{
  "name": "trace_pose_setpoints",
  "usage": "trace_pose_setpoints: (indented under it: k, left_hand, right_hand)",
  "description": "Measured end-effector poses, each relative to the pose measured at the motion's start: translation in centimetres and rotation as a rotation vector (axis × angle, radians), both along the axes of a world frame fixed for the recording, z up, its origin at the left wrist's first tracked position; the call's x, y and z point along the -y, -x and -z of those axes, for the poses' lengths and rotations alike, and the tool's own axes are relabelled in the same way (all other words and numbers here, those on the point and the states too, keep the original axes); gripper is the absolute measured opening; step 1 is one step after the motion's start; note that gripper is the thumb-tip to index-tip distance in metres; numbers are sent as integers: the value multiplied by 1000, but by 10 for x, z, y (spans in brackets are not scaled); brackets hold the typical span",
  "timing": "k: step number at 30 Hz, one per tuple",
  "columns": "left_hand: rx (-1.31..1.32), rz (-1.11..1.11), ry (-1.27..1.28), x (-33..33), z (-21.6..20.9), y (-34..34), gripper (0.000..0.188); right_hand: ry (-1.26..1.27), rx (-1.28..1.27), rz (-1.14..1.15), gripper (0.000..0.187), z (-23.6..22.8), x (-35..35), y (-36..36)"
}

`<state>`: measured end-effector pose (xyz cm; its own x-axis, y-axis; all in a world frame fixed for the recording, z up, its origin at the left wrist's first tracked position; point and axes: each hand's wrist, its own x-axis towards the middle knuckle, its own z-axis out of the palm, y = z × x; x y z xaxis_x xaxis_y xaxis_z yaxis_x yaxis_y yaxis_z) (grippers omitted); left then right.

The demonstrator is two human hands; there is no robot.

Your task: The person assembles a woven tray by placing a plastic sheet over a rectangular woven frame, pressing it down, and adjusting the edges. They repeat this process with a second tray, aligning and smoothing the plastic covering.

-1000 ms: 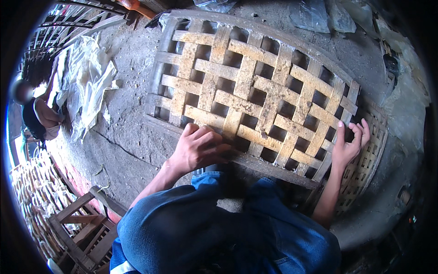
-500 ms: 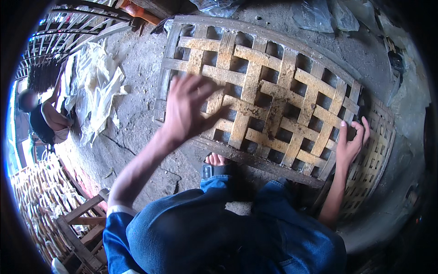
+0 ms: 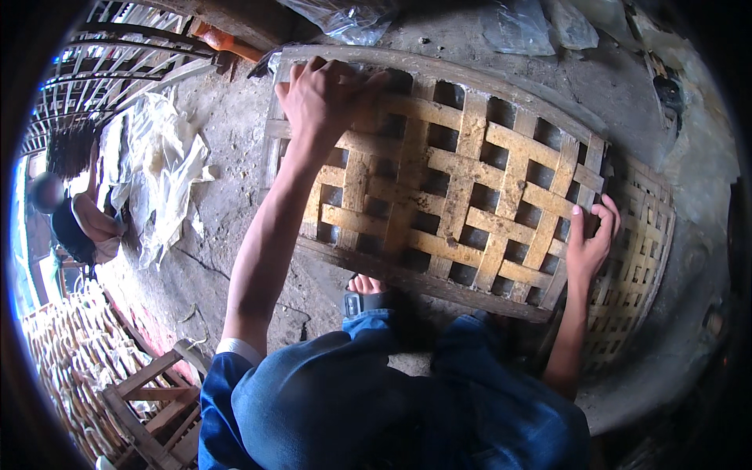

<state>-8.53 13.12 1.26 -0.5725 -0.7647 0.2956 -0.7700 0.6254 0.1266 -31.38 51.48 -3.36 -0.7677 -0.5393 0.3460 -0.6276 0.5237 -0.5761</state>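
Observation:
A woven bamboo lattice panel in a wooden frame lies tilted in front of my knees, its pale strips stained with dark dirt. Over its far left corner, my left hand is spread with bent fingers and the thumb held out, partly smeared. Whether those fingertips touch the strips is hard to see. At the right end, my right hand grips the panel's edge, thumb on the near face and fingers curled at the side.
A second woven panel leans beyond the right edge. Crumpled plastic sheeting lies on the concrete floor at left, near another person. A wooden stand and bundled sticks are at lower left. Clear plastic bags lie at the back.
My left hand has moved away from me, from the panel's left middle to its far left corner. My right hand keeps its place on the right edge. The view has shifted slightly.

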Motion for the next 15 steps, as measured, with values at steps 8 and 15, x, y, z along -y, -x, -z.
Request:
trace_pose_setpoints:
  k: [8, 15]
  left_hand:
    - [48, 44, -28, 4, -9, 25, 49]
    - [24, -108, -458, 47, 5, 14, 39]
  right_hand:
    - [-9, 3, -6, 27, 3, 0, 0]
    - [-19, 22, -6, 27, -3, 4, -1]
